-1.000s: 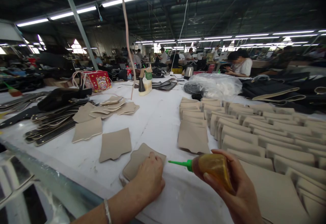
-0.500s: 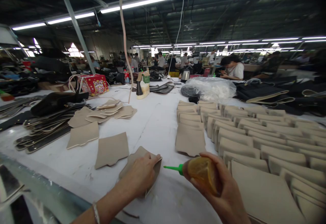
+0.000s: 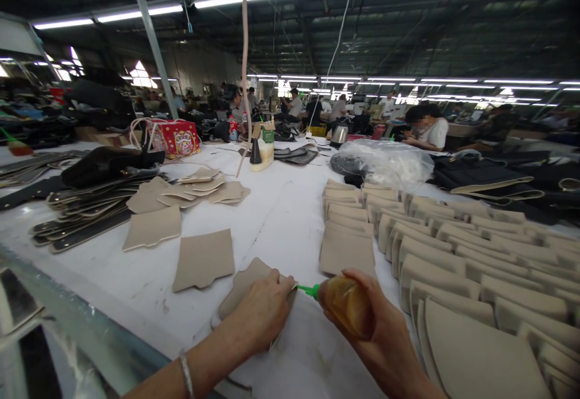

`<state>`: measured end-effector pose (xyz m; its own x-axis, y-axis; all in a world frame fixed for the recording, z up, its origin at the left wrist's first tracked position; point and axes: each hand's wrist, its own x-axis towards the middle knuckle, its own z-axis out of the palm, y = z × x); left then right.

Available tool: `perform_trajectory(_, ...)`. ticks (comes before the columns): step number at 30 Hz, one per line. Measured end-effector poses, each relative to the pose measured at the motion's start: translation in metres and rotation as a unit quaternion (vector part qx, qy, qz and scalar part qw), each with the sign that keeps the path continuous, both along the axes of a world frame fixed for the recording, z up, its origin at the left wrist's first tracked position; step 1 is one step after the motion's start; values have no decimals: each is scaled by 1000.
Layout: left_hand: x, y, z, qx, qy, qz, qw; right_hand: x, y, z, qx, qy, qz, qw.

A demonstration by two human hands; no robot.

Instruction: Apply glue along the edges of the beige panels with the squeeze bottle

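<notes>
1. Squeeze bottle [image 3: 347, 307]: amber, see-through, with a green nozzle [image 3: 312, 291]; held tipped sideways, pointing left, its tip at the panel's right corner, contact unclear.
2. Beige panel [image 3: 241, 283]: smooth, thin, partly hidden, left of the bottle.

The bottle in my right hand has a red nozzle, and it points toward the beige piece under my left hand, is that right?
Not quite: the nozzle is green, not red, as the head view shows. The bottle is in your right hand, its nozzle pointing toward the beige piece under your left hand.
</notes>
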<state>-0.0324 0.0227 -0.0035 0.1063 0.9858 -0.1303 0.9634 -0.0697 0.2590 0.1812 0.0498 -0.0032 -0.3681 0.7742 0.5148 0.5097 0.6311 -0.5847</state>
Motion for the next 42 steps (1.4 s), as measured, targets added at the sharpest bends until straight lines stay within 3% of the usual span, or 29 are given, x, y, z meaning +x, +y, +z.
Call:
perform_trajectory(9, 0, -1, -2, 22, 7, -14, 1000, 0, 0, -3, -44, 40, -46, 997)
perform_trajectory(16, -1, -1, -2, 24, 10, -16, 1000, 3, 3, -5, -131, 79, -28, 988)
perform_trajectory(22, -3, -5, -6, 31, 5, -15, 999, 5, 6, -6, -121, 78, -29, 989)
perform_trajectory(26, -5, -9, -6, 33, -12, -21, 999, 7, 5, -7, -181, 92, 6, 979)
perform_trajectory(32, -9, -13, -3, 33, -40, -25, 998, 6, 6, -8, -178, 127, -35, 975)
perform_trajectory(38, -14, -16, -1, 21, -87, -23, 996, 4, -2, -4, -266, 135, 24, 954)
perform_trajectory(42, -16, -18, -4, 21, -116, -29, 993, 5, -3, -2, -235, 139, -1, 962)
